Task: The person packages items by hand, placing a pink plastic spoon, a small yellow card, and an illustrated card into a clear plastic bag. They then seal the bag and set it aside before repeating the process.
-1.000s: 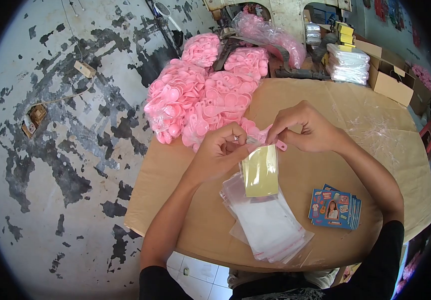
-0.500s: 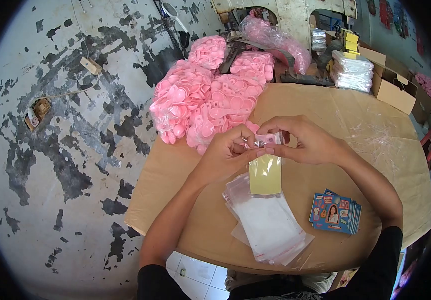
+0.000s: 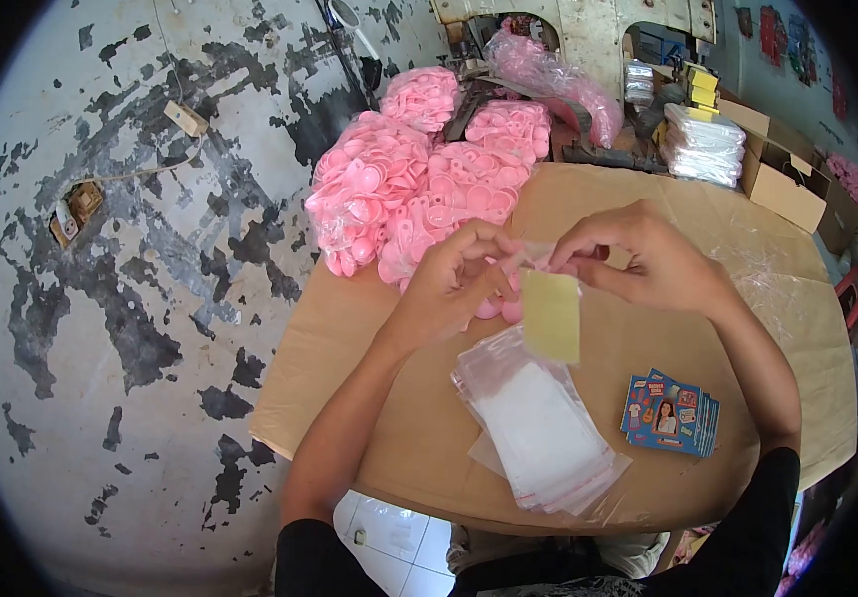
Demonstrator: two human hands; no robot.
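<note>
A small clear plastic bag with a yellow card inside hangs between my two hands above the table. My left hand pinches the bag's top at its left corner. At the right end of that same edge, the fingers of my right hand are closed on the plastic. Below the card lies a fanned stack of clear plastic bags. Pink plastic spoons in clear bags are heaped just beyond my left hand. To the right sits a small stack of blue printed cards.
Brown paper covers the table, whose rounded edge is close to my body. At the back right are a pile of packed clear bags and an open cardboard box. A peeling wall rises on the left.
Both hands have lifted the bag slightly up and to the right, and the card now hangs higher. My right hand has risen and its fingers have shifted along the bag's top.
</note>
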